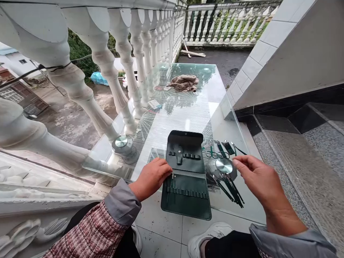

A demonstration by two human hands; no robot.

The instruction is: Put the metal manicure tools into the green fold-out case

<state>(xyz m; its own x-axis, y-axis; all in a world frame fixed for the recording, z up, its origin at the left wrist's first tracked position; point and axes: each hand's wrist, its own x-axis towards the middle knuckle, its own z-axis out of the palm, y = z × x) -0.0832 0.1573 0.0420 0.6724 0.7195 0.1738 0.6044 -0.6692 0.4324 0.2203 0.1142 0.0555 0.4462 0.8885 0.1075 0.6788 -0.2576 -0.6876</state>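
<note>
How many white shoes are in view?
2: the left shoe, partly hidden, left of bottom centre; the right shoe, just below the open green case in the picture.

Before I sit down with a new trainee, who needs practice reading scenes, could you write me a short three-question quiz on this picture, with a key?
1. Which hand is at the left edge of the open case?
2. True or false: the scissors are tucked inside the case.
3. Fill in: a crumpled ____ lies toward the far end of the glass table.

Key:
1. The left hand.
2. False; the scissors lie on the glass, to the right of the case.
3. Cloth.
</note>
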